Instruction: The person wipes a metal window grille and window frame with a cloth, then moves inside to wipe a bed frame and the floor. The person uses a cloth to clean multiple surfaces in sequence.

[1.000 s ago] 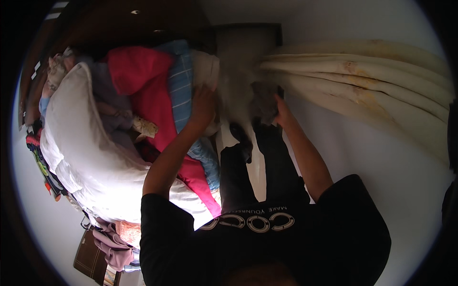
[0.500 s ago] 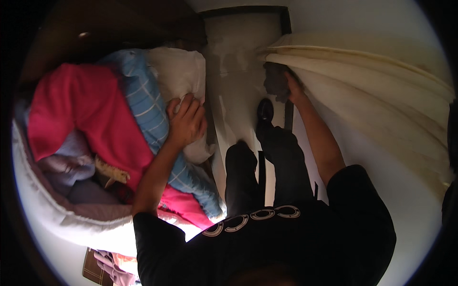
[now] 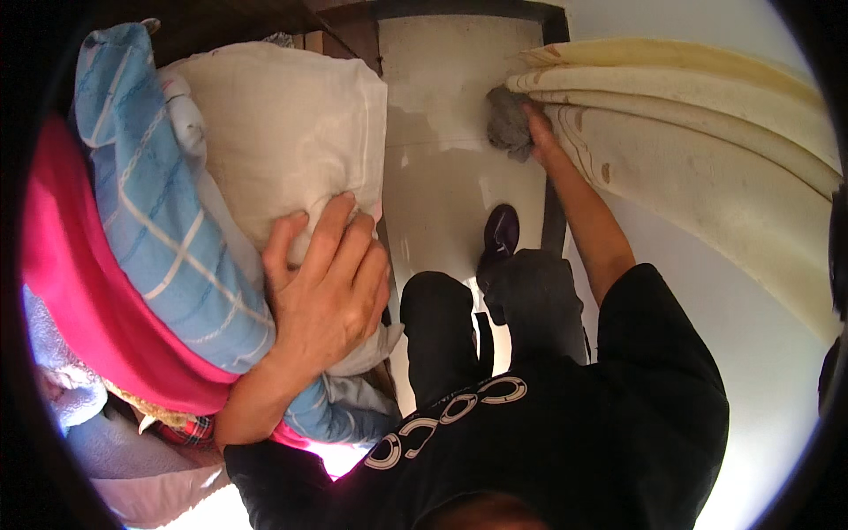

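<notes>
My left hand (image 3: 329, 287) presses down on a white pillow-like cloth bundle (image 3: 274, 132), fingers spread and bent over its near edge. Under my left wrist lies a blue checked quilt (image 3: 168, 230). My right arm reaches forward, and my right hand (image 3: 541, 132) is closed around a crumpled grey rag (image 3: 510, 119). The rag is close to the pale tiled floor (image 3: 442, 185), beside the hanging end of a cream curtain (image 3: 654, 132). Whether the rag touches the floor cannot be made out. Part of the fingers is hidden by the rag.
A pink blanket (image 3: 115, 309) and a lilac fleece (image 3: 66, 389) are heaped at the left. My dark shoe (image 3: 502, 231) stands on the narrow floor strip. A dark border (image 3: 555, 194) runs along the white wall (image 3: 680, 300) at the right.
The view has brightened and shifted, so the bedding and my left hand look larger. My left hand still leans on the white bundle. The rag and right hand appear slightly farther forward.
</notes>
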Available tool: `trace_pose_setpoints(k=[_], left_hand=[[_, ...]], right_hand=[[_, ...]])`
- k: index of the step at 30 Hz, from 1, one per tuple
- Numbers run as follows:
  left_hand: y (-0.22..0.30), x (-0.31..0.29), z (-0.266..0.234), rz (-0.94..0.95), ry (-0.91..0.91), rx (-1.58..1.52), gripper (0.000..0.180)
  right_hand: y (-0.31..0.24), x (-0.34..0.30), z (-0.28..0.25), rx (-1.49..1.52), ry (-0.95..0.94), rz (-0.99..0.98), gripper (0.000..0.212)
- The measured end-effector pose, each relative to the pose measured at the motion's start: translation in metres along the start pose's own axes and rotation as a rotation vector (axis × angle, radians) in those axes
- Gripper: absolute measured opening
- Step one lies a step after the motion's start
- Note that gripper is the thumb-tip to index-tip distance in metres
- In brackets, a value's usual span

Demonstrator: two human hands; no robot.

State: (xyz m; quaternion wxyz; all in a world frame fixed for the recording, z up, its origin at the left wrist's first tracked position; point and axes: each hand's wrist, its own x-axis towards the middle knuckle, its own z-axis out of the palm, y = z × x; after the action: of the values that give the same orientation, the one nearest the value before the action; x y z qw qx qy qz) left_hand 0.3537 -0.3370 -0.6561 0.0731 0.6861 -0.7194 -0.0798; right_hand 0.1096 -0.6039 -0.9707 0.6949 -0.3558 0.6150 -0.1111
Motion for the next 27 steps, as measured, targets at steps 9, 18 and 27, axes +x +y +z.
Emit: trace_pose_setpoints(k=[9, 18, 27], left_hand=[[0.007, 0.002, -0.005, -0.046, -0.089, 0.051, 0.030], [0.007, 0.005, -0.005, -0.024, -0.138, 0.076, 0.034], [0.012, 0.014, -0.002, -0.064, -0.134, 0.133, 0.031]], right_hand=[[-0.044, 0.039, 0.070, -0.612, -0.323, -0.014, 0.095], [-0.110, 0.132, 0.145, -1.067, -0.179, -0.909, 0.055], [-0.049, 0.164, 0.221, -1.284, 0.293, -1.188, 0.045]])
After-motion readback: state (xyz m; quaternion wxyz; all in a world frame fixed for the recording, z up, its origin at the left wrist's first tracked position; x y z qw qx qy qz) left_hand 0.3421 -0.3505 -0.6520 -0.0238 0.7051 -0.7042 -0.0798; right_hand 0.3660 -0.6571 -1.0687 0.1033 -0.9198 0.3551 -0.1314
